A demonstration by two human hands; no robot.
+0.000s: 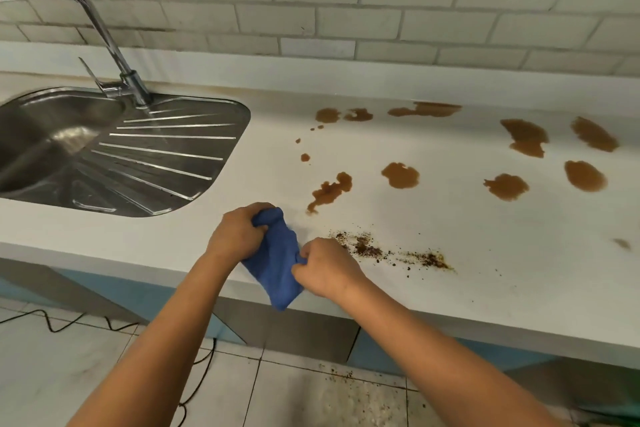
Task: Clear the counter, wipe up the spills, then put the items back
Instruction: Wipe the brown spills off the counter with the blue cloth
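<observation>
Left hand and right hand are both gripping a bunched, soft blue cloth at the white counter's six-o'clock edge, brown puddles lying toward two o'clock.

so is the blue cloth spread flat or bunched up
Bunched up: the blue cloth is crumpled between the left hand and right hand, its lower end hanging over the counter edge.

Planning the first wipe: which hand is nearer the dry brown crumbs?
Right hand, gripping the blue cloth, almost touches the crumbs; left hand grips the cloth's far side.
</observation>
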